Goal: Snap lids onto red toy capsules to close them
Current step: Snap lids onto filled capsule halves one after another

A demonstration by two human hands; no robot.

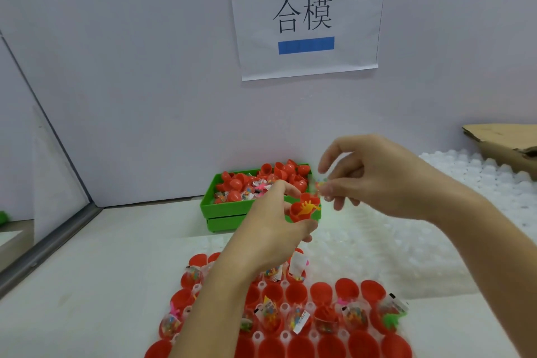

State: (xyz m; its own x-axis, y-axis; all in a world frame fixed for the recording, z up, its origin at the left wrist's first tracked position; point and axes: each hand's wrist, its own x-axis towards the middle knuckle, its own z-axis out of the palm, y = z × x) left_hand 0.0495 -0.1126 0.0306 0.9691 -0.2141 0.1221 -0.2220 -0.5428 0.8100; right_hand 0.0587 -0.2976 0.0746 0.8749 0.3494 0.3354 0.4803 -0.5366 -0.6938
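Tray [308, 337] of red halves bottom center | left hand [276, 218] grips open capsule [303, 209] mid-frame, yellow toy inside | right hand [377, 180] pinches small blurred piece just beside it | risk: toy pokes above rim, may block lid snap

Both hands are raised close together: the left hand [276, 212] curls its fingers in a grip, the right hand [374, 177] pinches with bent fingers.
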